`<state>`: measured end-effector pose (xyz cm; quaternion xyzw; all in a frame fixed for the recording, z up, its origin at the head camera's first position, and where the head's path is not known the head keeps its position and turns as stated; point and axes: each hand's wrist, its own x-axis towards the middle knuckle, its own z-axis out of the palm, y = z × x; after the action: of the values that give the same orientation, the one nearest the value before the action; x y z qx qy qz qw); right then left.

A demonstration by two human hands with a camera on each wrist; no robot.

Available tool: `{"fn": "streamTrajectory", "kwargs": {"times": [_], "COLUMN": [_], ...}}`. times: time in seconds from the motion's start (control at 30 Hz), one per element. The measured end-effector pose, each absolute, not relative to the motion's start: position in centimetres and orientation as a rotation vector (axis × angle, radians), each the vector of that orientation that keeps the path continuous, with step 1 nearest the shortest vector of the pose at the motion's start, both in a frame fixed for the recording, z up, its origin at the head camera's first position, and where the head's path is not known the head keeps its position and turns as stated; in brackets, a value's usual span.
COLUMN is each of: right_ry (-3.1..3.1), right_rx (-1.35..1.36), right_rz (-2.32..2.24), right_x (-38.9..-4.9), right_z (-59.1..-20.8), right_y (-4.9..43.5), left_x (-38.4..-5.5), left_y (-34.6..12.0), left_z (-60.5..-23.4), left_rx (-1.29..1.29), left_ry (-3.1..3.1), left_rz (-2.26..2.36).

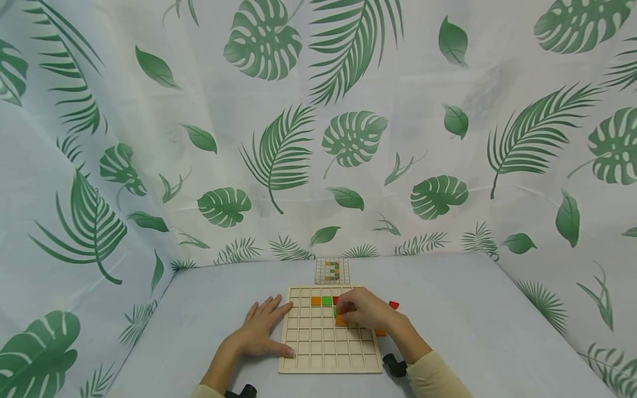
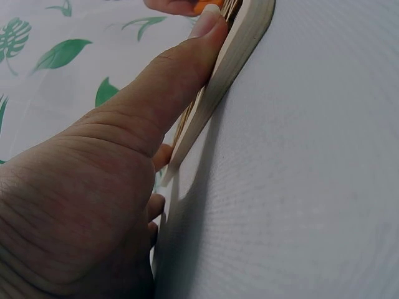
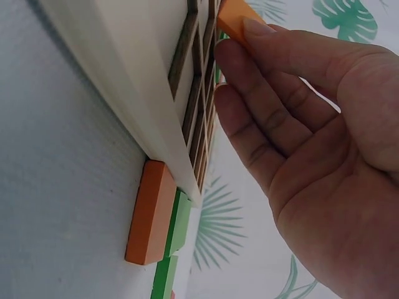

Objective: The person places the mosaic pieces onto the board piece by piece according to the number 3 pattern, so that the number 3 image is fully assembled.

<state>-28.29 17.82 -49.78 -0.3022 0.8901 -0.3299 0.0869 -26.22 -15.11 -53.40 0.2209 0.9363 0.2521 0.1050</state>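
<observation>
A wooden grid board (image 1: 323,362) lies flat on the table. My left hand (image 1: 256,334) rests at its left side with fingers spread, the thumb (image 2: 187,56) touching the board's edge. Over the upper right part of the grid, my right hand (image 1: 365,309) pinches an orange square tile (image 3: 240,17) between thumb and fingers. The tile is tilted in the right wrist view. In one row of the grid sit an orange tile (image 1: 316,301), a green tile (image 1: 326,300) and a red tile (image 1: 335,300), the last partly hidden by my right hand. Another green tile shows just below the red one.
Behind the board lies a small card (image 1: 332,271) printed with a coloured grid pattern. Along the board's right side are a loose orange tile (image 3: 149,212), green tiles (image 3: 179,224) and a red piece (image 1: 394,304). A leaf-print cloth (image 1: 298,166) hangs behind the table.
</observation>
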Motion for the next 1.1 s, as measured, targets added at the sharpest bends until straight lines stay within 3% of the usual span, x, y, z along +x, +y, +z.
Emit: {"fn": "streamTrajectory", "kwargs": {"times": [1.1], "right_ry": [2.673], "right_rx": [-0.931], "right_rz": [-0.956], "right_x": [-27.93], "right_z": [-50.46], "right_y": [17.5], "left_x": [-26.04], "left_y": [-15.25], "left_z": [-53.62], "left_rx": [0.661], "left_ry": [2.753], "left_rz": [0.755]}}
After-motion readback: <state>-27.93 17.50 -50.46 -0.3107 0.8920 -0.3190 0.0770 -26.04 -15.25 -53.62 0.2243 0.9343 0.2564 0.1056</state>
